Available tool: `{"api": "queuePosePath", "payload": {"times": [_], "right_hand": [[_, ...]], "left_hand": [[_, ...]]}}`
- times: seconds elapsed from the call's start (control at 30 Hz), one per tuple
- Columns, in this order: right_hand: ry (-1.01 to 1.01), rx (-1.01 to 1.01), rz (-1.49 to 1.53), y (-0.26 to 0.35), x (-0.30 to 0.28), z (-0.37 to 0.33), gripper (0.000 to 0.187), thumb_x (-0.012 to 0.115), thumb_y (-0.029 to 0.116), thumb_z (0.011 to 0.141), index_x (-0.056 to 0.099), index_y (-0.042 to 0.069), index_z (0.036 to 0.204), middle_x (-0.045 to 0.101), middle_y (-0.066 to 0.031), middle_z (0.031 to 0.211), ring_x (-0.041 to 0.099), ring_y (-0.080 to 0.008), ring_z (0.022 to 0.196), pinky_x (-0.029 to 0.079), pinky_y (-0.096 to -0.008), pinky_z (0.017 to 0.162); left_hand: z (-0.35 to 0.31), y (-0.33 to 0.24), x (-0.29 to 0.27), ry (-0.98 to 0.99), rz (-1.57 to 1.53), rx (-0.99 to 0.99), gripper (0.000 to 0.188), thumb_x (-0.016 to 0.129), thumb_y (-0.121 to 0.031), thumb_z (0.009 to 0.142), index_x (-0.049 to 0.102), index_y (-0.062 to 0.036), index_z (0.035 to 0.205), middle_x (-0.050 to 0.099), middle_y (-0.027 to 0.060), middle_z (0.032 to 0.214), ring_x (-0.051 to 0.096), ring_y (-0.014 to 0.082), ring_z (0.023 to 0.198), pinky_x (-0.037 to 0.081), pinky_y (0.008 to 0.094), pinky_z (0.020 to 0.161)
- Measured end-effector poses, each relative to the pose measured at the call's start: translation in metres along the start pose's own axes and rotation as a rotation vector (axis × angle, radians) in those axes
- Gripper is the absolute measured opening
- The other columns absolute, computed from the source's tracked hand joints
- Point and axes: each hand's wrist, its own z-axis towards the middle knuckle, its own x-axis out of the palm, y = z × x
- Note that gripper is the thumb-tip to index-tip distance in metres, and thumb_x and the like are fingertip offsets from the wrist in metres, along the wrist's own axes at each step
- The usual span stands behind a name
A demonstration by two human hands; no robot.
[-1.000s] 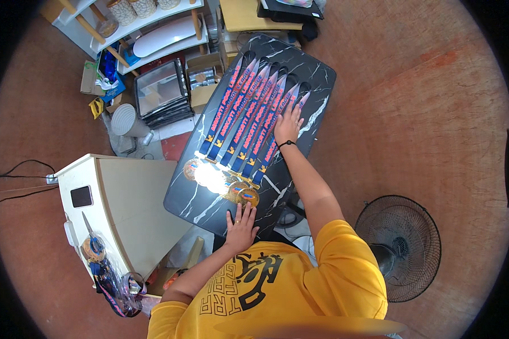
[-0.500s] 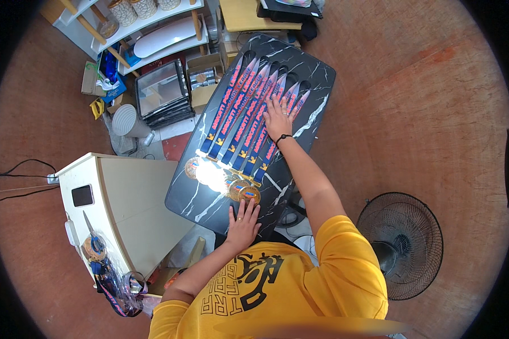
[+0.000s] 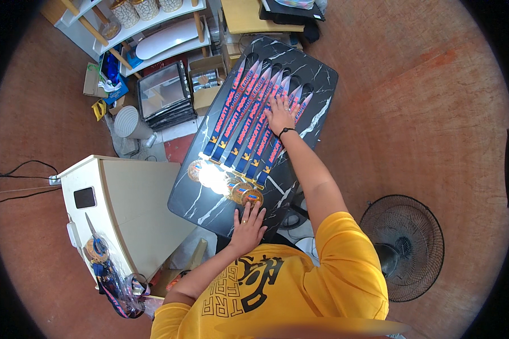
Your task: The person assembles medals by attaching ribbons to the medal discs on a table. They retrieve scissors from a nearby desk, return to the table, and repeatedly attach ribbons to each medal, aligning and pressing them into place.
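Several medals on ribbons lie side by side on a black marble-patterned table point(image 3: 192, 195). Their blue and pink printed ribbons point(image 3: 249, 121) slant up to the far edge. Round gold medals point(image 3: 252, 196) line the near end, partly overlapping; glare washes out the middle ones. My right hand point(image 3: 281, 114) rests open and flat on the rightmost ribbons, fingers spread, covering parts of them. My left hand point(image 3: 247, 229) lies open at the near side, its fingertips at the lower edge of the rightmost medal. Neither hand grips anything.
To the left stands a cream cabinet point(image 3: 136, 206) with a phone point(image 3: 85, 198), scissors point(image 3: 96, 240) and a bundled ribbon medal in plastic on top. A black fan point(image 3: 402, 248) stands at right. Beyond the table's left side are stacked black frames point(image 3: 165, 93) and an open cardboard box point(image 3: 206, 99).
The whole view has shifted slightly, so everything sits a little further right and lower. Both hands keep nearly the same place on the ribbons and by the medal.
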Motion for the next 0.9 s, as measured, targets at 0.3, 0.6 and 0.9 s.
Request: {"api": "queuePosePath", "payload": {"times": [0.3, 0.6, 0.9], "right_hand": [[-0.002, 0.033, -0.035, -0.003, -0.002, 0.005, 0.07, 0.049, 0.049, 0.096, 0.033, 0.008, 0.15, 0.034, -0.0122, 0.155, 0.023, -0.0303, 0.148, 0.007, -0.0657, 0.115], [-0.033, 0.025, -0.034, -0.001, 0.001, 0.008, 0.066, 0.05, 0.049, 0.095, 0.037, 0.01, 0.148, 0.031, -0.008, 0.157, 0.019, -0.0292, 0.149, 0.005, -0.0691, 0.113], [0.011, -0.009, -0.046, 0.0, 0.008, 0.005, 0.075, 0.045, 0.054, 0.096, 0.026, 0.011, 0.154, 0.023, -0.0053, 0.161, 0.011, -0.0272, 0.151, -0.001, -0.0679, 0.114]], "left_hand": [[0.003, 0.002, 0.0, -0.026, -0.01, -0.01, 0.059, 0.058, -0.034, 0.094, 0.042, -0.0077, 0.144, 0.027, 0.013, 0.157, 0.021, 0.0365, 0.146, 0.017, 0.064, 0.112], [0.003, 0.002, -0.002, -0.016, -0.028, -0.008, 0.057, 0.058, -0.034, 0.094, 0.042, -0.0081, 0.144, 0.026, 0.0135, 0.157, 0.021, 0.0374, 0.146, 0.018, 0.0652, 0.111], [0.003, 0.002, -0.002, -0.001, -0.025, -0.008, 0.056, 0.056, -0.034, 0.095, 0.043, -0.0082, 0.143, 0.025, 0.0143, 0.157, 0.02, 0.0374, 0.146, 0.018, 0.0652, 0.111]]}}
